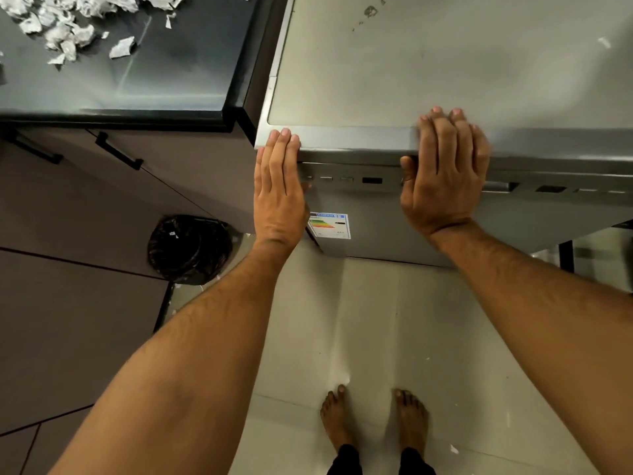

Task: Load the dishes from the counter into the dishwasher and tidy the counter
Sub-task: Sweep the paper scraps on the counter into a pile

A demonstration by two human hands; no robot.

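Observation:
A silver dishwasher [428, 63] fills the upper right, its door shut and its control strip facing me below the top edge. My left hand [279, 190] lies flat with straight fingers against the door's upper left corner. My right hand [445, 173] lies over the front top edge, fingers on the top panel and thumb down by the control strip. No dishes are in view. Torn scraps of white paper [72, 25] are scattered on the dark counter [164, 73] at the upper left.
Brown cabinet doors with black handles [118, 150] run under the counter. A bin lined with a black bag [190, 248] stands on the floor left of the dishwasher. My bare feet [373, 419] stand on pale tiles with a few paper bits.

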